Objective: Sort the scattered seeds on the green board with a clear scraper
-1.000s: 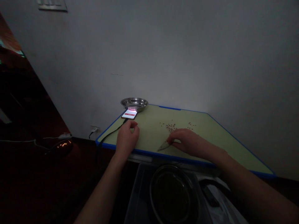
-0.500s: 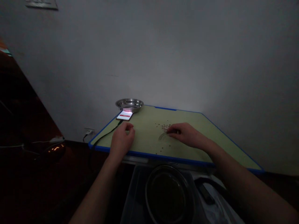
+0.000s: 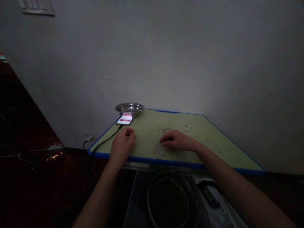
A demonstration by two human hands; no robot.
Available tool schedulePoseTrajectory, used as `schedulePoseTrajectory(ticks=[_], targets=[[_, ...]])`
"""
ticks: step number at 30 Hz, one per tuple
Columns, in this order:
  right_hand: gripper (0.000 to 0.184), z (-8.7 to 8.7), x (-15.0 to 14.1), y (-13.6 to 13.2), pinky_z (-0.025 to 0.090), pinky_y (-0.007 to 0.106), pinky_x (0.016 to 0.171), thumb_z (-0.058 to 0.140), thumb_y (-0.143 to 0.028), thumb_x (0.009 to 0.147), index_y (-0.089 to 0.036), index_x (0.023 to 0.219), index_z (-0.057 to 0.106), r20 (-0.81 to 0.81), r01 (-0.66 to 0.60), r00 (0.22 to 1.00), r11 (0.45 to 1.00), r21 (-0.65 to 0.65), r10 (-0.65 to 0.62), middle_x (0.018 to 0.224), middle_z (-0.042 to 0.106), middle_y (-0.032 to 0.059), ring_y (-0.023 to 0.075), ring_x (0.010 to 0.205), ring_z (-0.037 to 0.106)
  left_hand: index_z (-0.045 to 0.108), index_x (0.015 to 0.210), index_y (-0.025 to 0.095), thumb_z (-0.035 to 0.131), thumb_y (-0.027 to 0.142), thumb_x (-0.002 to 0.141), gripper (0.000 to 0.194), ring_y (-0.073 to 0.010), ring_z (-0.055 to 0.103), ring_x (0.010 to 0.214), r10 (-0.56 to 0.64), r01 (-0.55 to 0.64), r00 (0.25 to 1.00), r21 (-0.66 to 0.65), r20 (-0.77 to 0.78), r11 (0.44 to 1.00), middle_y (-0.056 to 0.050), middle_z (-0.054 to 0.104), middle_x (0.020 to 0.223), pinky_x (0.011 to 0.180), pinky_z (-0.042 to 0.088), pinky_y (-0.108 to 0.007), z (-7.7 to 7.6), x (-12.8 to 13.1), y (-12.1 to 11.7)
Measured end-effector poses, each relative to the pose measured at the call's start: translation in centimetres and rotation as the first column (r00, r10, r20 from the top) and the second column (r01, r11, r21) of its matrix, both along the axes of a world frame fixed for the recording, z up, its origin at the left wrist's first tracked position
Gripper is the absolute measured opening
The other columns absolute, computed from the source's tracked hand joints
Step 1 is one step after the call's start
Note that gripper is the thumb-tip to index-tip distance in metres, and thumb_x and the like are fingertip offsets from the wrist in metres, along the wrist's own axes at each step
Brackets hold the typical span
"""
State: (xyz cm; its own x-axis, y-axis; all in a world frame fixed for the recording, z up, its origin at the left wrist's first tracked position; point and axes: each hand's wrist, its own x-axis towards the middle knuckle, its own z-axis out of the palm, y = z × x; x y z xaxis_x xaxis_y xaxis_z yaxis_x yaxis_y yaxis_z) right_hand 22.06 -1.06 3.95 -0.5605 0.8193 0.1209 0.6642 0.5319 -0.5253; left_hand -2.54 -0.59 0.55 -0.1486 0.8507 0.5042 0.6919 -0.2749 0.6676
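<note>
My right hand (image 3: 177,140) is over the middle of the yellow-green tabletop (image 3: 144,139), its fingers pinched on a clear, curved plastic piece that looks like a protractor (image 3: 157,150). The piece lies flat or nearly flat near the front edge. Small dark seed-like bits (image 3: 166,129) are scattered just beyond my fingers, and a second loose group (image 3: 186,130) is to the right of them. A few more bits sit along the protractor's near side. My left hand (image 3: 123,144) rests at the table's left front, fingers curled in, with nothing visible in it.
A shiny metal bowl (image 3: 129,108) stands at the back left corner. In front of it lies a lit phone (image 3: 124,120) with a black cable (image 3: 104,142) running off the left edge. Below the table's front edge is a dark round lidded pot or pan (image 3: 171,202). A wall rises behind.
My right hand has moved left and towards me, bringing the clear piece nearer the front edge. The bits on the right now show. My left hand stays put on the table.
</note>
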Motion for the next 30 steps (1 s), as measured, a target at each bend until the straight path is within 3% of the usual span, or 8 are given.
schedulePoseTrajectory(ticks=[7,18,22,27,30], targets=[[0.021,-0.5,1.0,-1.1,0.045,0.026,0.064,0.058,-0.021,0.081,-0.016,0.093,0.074,-0.018,-0.016,1.000,0.999,-0.046,0.016,0.079,0.072,0.0023,0.0132,0.067,0.059,0.058,0.085,0.020,0.046,0.032,0.077,0.019,-0.0208,0.062,0.081,0.003,-0.003,1.000,-0.003,0.003,1.000,-0.004,0.067,0.085,0.078,0.046,-0.034,0.0,0.0,0.0],[0.017,0.4,2.6,-3.0,0.045,0.026,0.062,0.057,-0.025,0.081,-0.016,0.083,0.071,-0.118,0.049,0.991,0.996,-0.080,-0.058,0.070,0.068,0.0008,0.0138,0.065,0.059,0.058,0.085,0.020,0.045,0.032,0.077,0.019,-0.0203,0.062,0.080,0.016,-0.016,0.999,-0.011,-0.031,1.000,-0.004,0.067,0.084,0.076,0.045,-0.033,0.2,0.1,-0.1],[0.021,1.2,5.4,-2.9,0.047,0.029,0.064,0.057,-0.032,0.080,-0.017,0.087,0.070,-0.162,0.172,0.971,0.985,-0.023,-0.174,0.077,0.069,0.0035,0.0168,0.070,0.061,0.058,0.085,0.020,0.046,0.033,0.077,0.019,-0.0204,0.062,0.080,0.004,-0.005,0.999,-0.011,-0.034,1.000,-0.004,0.067,0.085,0.076,0.045,-0.032,0.1,0.0,0.0],[0.027,3.0,10.9,-2.7,0.046,0.034,0.069,0.054,-0.040,0.080,-0.017,0.085,0.067,-0.186,0.362,0.922,0.928,0.094,-0.341,0.080,0.068,0.0063,0.0196,0.074,0.060,0.058,0.086,0.021,0.046,0.034,0.077,0.020,-0.0209,0.063,0.081,0.011,-0.011,1.000,-0.027,-0.020,1.000,-0.004,0.067,0.086,0.076,0.045,-0.033,0.0,-0.1,0.2],[0.026,3.2,12.5,-3.2,0.045,0.032,0.064,0.055,-0.040,0.079,-0.017,0.080,0.067,-0.133,0.372,0.924,0.923,0.102,-0.358,0.074,0.066,0.0047,0.0185,0.068,0.058,0.058,0.085,0.022,0.045,0.034,0.077,0.020,-0.0219,0.063,0.082,0.014,-0.016,0.999,-0.037,-0.033,0.999,-0.004,0.068,0.087,0.077,0.045,-0.034,0.0,-0.1,0.3]])
